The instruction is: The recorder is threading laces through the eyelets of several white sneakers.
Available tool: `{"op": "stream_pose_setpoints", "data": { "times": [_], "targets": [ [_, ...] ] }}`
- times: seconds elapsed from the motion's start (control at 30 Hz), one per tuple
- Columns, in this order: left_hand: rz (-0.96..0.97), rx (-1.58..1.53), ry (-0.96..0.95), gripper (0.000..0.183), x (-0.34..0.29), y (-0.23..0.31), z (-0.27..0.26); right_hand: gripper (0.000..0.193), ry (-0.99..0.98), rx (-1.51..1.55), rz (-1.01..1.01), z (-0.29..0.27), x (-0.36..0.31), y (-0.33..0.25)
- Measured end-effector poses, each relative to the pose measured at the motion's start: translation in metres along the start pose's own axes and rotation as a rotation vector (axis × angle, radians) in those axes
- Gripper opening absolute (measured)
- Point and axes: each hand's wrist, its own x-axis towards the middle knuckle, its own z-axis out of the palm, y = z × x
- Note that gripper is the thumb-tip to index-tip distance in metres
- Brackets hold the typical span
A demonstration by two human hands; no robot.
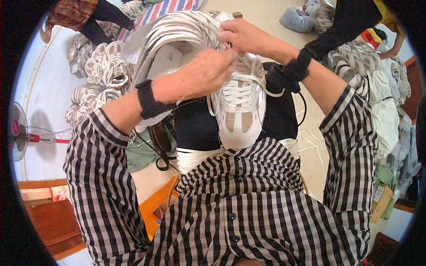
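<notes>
A white sneaker (242, 128) with beige mesh rests on the black cloth (195, 128) over my lap, its toe toward me. White shoelace (239, 95) criss-crosses its front, and a loose length loops out on the right side. Above the shoe's collar, my left hand (208, 73) is closed with its fingertips pinched on the shoelace. Just beyond it, my right hand (246, 37) is also pinched on lace, the two hands almost touching. Some fingertips are blurred, and the hands partly hide the lace ends. Black bands circle both wrists.
A thick bundle of white shoe pieces (177, 29) arches beside my left hand. More bundled shoe uppers (106, 66) are piled at left, others (350, 62) at right. A fan (18, 131) stands far left, an orange stool (157, 206) below. Two other people stand at the far sides.
</notes>
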Motion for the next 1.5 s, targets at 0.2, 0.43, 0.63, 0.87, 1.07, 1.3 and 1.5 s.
{"op": "stream_pose_setpoints", "data": {
  "times": [0.2, 0.43, 0.63, 0.87, 1.07, 1.3, 1.5],
  "targets": [
    [0.155, -0.343, 0.089, 0.015, 0.043, 0.074, -0.055, 0.021, -0.109, 0.022, -0.087, -0.004, 0.039, 0.000],
    [0.056, -0.564, 0.305, 0.015, 0.117, 0.034, -0.106, 0.020, 0.011, -0.081, 0.038, -0.029, 0.033, 0.030],
    [0.178, 0.183, 0.524, 0.020, 0.067, -0.039, -0.056, 0.025, 0.159, 0.052, 0.300, -0.060, -0.086, 0.047],
    [0.027, 0.019, 0.242, 0.020, -0.057, 0.006, 0.010, 0.015, 0.260, 0.152, 0.180, -0.005, -0.190, -0.008],
    [0.036, -0.078, 0.158, 0.013, -0.049, -0.001, 0.009, 0.028, 0.203, -0.344, 0.047, 0.035, -0.171, -0.021],
    [-0.217, -0.451, 0.135, 0.011, -0.019, -0.027, -0.007, 0.016, 0.365, -0.327, 0.100, -0.001, -0.147, 0.000],
    [-0.272, -0.454, 0.232, 0.019, -0.012, -0.030, -0.004, 0.019, 0.209, 0.435, 0.249, -0.030, -0.101, 0.044]
  ]
}}
